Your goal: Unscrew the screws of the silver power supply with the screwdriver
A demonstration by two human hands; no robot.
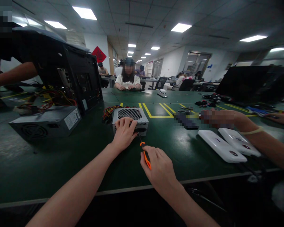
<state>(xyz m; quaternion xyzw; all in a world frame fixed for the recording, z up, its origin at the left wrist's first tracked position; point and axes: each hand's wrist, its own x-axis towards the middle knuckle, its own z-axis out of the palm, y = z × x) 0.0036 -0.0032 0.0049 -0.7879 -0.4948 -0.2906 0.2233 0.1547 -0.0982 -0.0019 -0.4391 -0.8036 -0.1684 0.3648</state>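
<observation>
A computer power supply (144, 118) in a grey metal case with a perforated top lies on the table in front of me, its bundle of coloured cables (108, 114) behind its left side. Over its near top edge my left hand (125, 132) curls its fingers and grips the case. My right hand (159, 164) is closed around a screwdriver (146, 160) with an orange and black handle. The screwdriver's shaft points up and away to the near face of the power supply, close to my left thumb; whether its tip sits in a screw is too small to tell.
At left stand a second power supply (44, 121) and an open black computer case (82, 78). White flat devices (221, 145) lie at right, by a co-worker's hand (223, 117) and a dark pouch-like object (186, 120). The green table's front edge (137, 188) is near me. Another person sits opposite.
</observation>
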